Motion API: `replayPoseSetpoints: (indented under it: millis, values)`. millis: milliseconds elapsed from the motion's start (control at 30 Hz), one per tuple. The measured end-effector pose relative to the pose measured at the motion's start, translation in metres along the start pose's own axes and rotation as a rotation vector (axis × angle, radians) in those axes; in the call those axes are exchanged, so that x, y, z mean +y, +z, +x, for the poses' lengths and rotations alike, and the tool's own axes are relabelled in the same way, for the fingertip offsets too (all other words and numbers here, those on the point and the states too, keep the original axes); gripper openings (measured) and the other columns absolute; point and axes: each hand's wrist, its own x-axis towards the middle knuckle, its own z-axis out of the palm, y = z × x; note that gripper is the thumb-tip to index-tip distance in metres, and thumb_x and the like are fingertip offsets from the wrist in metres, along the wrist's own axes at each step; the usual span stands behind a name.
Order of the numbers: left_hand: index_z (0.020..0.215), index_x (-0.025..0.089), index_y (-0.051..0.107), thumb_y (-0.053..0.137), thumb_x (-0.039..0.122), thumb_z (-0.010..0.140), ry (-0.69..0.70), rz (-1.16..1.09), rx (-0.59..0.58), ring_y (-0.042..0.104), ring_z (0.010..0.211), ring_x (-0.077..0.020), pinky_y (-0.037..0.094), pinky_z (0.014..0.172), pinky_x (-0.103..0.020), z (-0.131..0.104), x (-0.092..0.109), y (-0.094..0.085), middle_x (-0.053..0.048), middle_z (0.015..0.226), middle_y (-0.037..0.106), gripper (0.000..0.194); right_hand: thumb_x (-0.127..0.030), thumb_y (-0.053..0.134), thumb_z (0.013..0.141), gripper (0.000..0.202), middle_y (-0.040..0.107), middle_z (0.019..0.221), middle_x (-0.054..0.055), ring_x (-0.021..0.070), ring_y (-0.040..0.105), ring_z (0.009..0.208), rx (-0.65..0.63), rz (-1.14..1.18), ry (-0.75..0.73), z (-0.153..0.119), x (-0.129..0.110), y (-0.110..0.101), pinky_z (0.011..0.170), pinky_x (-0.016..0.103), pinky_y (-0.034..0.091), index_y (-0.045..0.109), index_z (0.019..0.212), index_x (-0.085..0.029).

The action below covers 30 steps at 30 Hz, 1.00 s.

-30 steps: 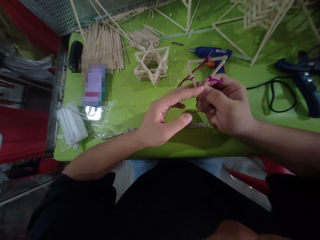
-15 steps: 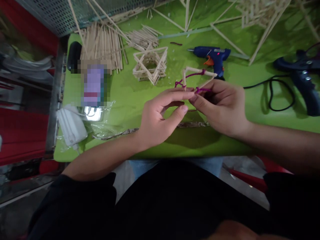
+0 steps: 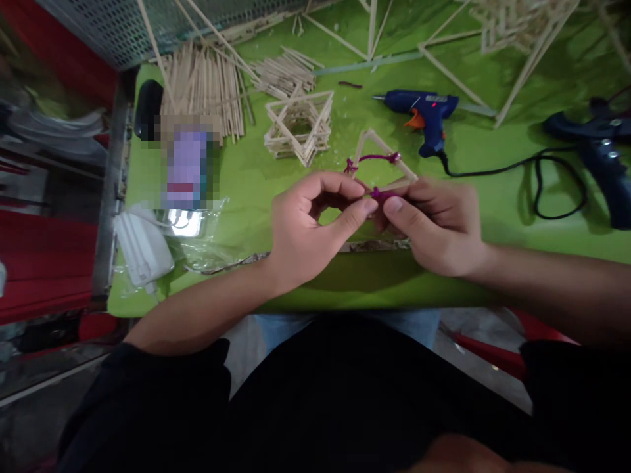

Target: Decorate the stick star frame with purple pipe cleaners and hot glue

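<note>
A small triangular frame of wooden sticks [image 3: 387, 146] is held up over the green table, with purple cord [image 3: 373, 157] knotted onto its sides. My left hand [image 3: 315, 220] pinches the near corner of the frame between thumb and forefinger, where the cord is knotted. My right hand [image 3: 438, 223] grips the frame's right corner and the cord beside that knot, its thumb pressed on the cord. The fingers hide part of the near stick. Beyond my left hand stands a star-shaped stack of glued sticks [image 3: 300, 128].
A blue glue gun [image 3: 424, 108] lies behind my right hand, its black cable [image 3: 493, 172] running right. Bundled sticks [image 3: 204, 85] lie at the back left near a white adapter [image 3: 142, 246]. Dark blue pistol-handled tool [image 3: 604, 157] sits far right; larger stick frames [image 3: 456, 79] stand behind.
The frame has turned and tilted in my hands, and its right corner has dropped. My left fingertips have closed in on the near knot; my right hand has shifted slightly down.
</note>
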Motion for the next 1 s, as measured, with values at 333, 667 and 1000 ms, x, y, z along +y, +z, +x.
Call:
replayPoseSetpoints:
  millis: [333, 667, 1000]
  values:
    - [0.103, 0.025, 0.085, 0.098, 0.032, 0.103, -0.012, -0.047, 0.036, 0.083, 0.091, -0.0136, 0.074, 0.083, -0.028, 0.002, 0.003, 0.001, -0.001, 0.099, 0.084, 0.015, -0.055, 0.078, 0.116, 0.054, 0.066, 0.073, 0.001, 0.0116, 0.055, 0.063, -0.187, -0.201, -0.135, 0.005, -0.008, -0.004, 0.06, 0.031, 0.042, 0.069, 0.076, -0.021]
    - [0.098, 0.027, 0.082, 0.095, 0.041, 0.106, -0.064, -0.035, -0.004, 0.082, 0.093, -0.0155, 0.073, 0.085, -0.034, 0.001, 0.013, 0.001, -0.002, 0.1, 0.084, 0.02, -0.056, 0.089, 0.108, 0.031, 0.076, 0.074, 0.001, 0.0153, 0.064, 0.062, -0.113, -0.248, -0.094, 0.001, 0.001, -0.004, 0.062, 0.033, 0.05, 0.09, 0.095, -0.028]
    - [0.094, 0.026, 0.08, 0.097, 0.053, 0.102, -0.157, 0.039, -0.001, 0.083, 0.089, -0.0168, 0.073, 0.081, -0.035, -0.001, 0.013, 0.001, -0.002, 0.099, 0.086, 0.033, -0.051, 0.087, 0.11, 0.023, 0.074, 0.077, 0.001, 0.0137, 0.057, 0.062, -0.129, -0.242, -0.132, 0.001, 0.0, -0.006, 0.061, 0.032, 0.045, 0.093, 0.108, -0.028]
